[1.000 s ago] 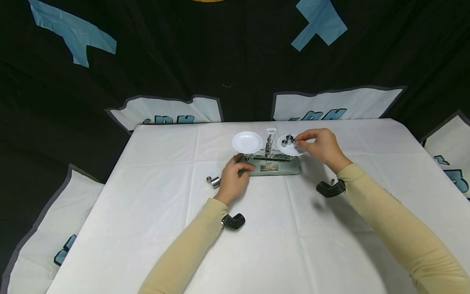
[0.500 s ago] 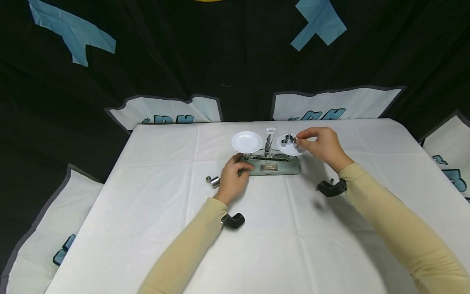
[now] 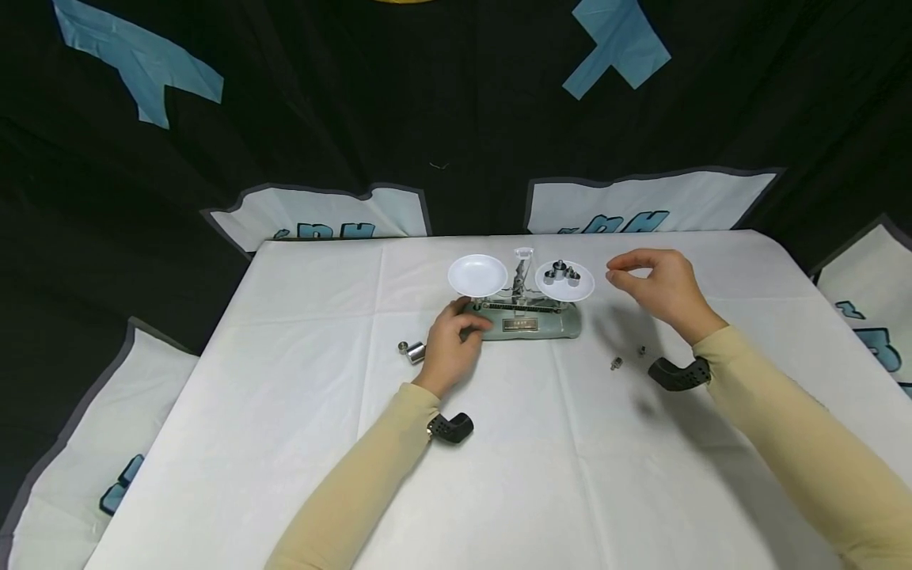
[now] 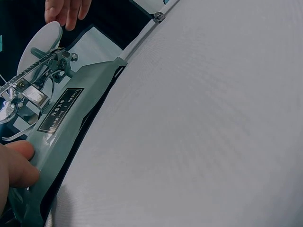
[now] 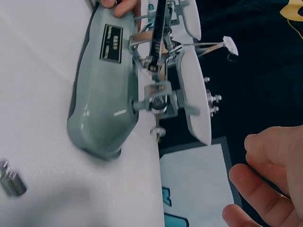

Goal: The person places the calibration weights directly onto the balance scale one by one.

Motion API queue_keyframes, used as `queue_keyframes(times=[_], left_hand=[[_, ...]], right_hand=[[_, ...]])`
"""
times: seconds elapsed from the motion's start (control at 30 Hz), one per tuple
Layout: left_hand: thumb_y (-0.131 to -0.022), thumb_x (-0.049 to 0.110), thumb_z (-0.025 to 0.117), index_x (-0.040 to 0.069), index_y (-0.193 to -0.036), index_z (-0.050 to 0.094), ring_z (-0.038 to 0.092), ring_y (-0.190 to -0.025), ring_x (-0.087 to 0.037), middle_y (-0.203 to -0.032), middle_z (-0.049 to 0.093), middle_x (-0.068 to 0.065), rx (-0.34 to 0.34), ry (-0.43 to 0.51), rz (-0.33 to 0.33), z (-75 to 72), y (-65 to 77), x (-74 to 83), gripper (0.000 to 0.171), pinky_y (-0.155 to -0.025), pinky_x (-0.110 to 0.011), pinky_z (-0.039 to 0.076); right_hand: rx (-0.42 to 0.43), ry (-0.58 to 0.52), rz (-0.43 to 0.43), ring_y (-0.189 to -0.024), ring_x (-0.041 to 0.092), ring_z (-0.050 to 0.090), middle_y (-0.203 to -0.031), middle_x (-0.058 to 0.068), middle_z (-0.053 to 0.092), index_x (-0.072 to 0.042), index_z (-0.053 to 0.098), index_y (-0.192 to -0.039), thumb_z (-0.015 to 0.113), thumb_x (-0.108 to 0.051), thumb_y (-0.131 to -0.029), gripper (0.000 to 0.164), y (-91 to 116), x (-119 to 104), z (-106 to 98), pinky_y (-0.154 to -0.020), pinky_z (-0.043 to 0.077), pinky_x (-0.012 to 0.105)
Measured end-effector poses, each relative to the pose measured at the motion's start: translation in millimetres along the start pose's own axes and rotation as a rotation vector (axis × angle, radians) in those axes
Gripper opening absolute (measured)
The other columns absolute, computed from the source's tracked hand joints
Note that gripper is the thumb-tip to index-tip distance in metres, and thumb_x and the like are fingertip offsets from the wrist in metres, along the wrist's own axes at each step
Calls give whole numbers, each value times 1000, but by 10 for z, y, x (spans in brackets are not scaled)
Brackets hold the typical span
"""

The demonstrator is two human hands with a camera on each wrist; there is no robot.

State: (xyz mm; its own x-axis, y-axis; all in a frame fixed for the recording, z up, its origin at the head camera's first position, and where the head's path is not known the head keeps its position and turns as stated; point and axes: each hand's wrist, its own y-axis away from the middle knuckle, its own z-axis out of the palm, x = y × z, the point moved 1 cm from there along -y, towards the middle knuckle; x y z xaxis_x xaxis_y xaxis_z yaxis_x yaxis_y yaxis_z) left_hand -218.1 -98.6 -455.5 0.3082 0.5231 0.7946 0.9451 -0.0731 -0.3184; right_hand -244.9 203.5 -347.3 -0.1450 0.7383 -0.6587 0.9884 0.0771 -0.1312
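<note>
A grey-green pan balance (image 3: 556, 321) stands at the back of the table. My left hand (image 3: 454, 348) holds the left end of its base, with thumb and finger (image 4: 21, 172) against the green casing in the left wrist view. Several small metal weights (image 3: 560, 270) stand grouped on the right white pan (image 3: 587, 286); the left pan (image 3: 477, 275) bears nothing. Off to the right of that pan, my right hand (image 3: 659, 285) is in the air, fingers loosely bent. In the right wrist view nothing lies between its thumb and fingers (image 5: 255, 189).
Two small weights (image 3: 616, 363) sit on the white tablecloth (image 3: 527, 459) below the right hand. A larger metal cylinder (image 3: 416, 353) lies left of my left hand, beside a smaller weight (image 3: 403, 347). Black curtain (image 3: 463, 103) hangs behind the table.
My right hand has let go of a small weight on the right pan and drawn back to the right. The left hand has stayed at the balance base.
</note>
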Motion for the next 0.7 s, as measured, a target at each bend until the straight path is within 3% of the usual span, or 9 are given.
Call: queue_keyframes(times=[0.33,0.5,0.7], left_hand=[[-84,-4,61,1,-96,78,49,-141,-39,-146,56,-23,9,2,11,-2,10,4,22,-122,-51,37],[-84,-3,61,1,-95,78,50,-141,-39,-146,57,-22,9,-1,9,0,3,5,22,-121,-51,37],[-83,-3,61,1,-94,78,51,-140,-39,-145,57,-22,15,7,12,1,2,10,21,-120,-52,38]], right_hand=[[-24,83,-16,-111,35,57,-126,24,69,-3,74,-117,64,-23,-99,29,212,301,-99,-73,45,32],[-71,109,-27,-101,34,59,-125,25,70,-3,74,-115,65,-17,-98,24,331,479,-84,-65,45,27],[-84,121,-47,-95,27,61,-119,24,72,-3,76,-110,66,-10,-95,19,436,640,-5,-67,44,24]])
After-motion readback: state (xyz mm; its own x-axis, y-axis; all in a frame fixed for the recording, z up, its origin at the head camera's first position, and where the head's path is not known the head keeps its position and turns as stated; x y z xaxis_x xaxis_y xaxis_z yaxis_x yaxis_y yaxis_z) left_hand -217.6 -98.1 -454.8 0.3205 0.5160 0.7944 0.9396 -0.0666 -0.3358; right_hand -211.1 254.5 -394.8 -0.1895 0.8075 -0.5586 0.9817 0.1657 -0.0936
